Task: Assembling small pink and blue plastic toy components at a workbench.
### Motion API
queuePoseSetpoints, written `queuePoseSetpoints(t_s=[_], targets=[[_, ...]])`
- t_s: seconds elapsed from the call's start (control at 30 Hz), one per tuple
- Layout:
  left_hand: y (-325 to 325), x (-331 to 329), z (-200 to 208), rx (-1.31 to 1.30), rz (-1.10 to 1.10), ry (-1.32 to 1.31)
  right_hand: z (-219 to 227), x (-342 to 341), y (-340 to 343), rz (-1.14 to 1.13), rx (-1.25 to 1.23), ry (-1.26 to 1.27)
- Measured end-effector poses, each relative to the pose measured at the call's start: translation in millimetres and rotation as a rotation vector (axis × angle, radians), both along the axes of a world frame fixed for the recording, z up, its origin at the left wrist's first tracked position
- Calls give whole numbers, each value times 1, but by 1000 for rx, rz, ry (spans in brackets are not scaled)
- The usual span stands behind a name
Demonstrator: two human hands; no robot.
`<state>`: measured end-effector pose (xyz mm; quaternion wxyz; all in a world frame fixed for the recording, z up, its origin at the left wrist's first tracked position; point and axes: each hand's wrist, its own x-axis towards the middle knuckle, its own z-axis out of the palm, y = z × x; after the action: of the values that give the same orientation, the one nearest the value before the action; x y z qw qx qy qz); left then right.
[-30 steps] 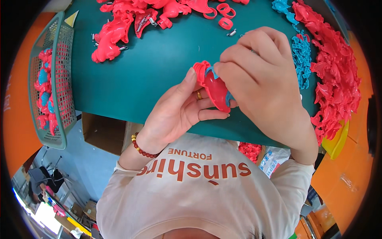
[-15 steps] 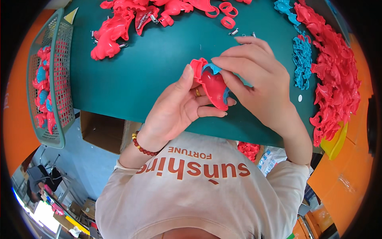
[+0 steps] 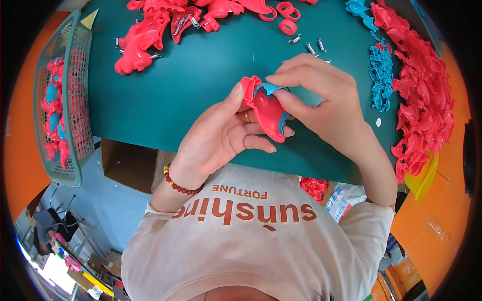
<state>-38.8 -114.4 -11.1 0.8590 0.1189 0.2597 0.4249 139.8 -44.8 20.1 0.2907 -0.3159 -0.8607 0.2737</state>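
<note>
Over the green table, my left hand (image 3: 213, 131) grips a hollow red plastic shell (image 3: 268, 114) by its left side, thumb near its ring-like end. A blue plastic piece (image 3: 269, 89) sits along the shell's upper rim, and more blue shows at its lower right edge. My right hand (image 3: 321, 93) pinches the blue piece between thumb and fingers at the top of the shell. Beyond that hand lie several small metal springs (image 3: 311, 48) on the table.
Red shell parts (image 3: 143, 42) and red rings (image 3: 287, 27) lie at the far side. Along the right run a long heap of red pieces (image 3: 422, 95) and a pile of small blue parts (image 3: 380, 75). A green mesh basket (image 3: 80, 95) with red-and-blue pieces stands left; a cardboard box (image 3: 129, 165) sits below the table edge.
My right hand has shifted slightly, its fingers now more curled over the blue piece, uncovering springs on the table. The shell has moved a little left and tilted slightly.
</note>
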Motion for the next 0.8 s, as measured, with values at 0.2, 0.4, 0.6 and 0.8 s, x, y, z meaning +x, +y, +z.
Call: queuePoseSetpoints(t_s=[0.2,0.4,0.6,0.8], targets=[[1,-3,4,-38,-29,-162,7,6,-3,-7,43,-45],[0,2,3,21,-3,-38,8,-2,-11,-77,202,-180],[4,-3,3,30,-23,125,0,5,-8,40,271,-167],[10,-27,5,140,-440,250,5,8,-18,268,366,-130]])
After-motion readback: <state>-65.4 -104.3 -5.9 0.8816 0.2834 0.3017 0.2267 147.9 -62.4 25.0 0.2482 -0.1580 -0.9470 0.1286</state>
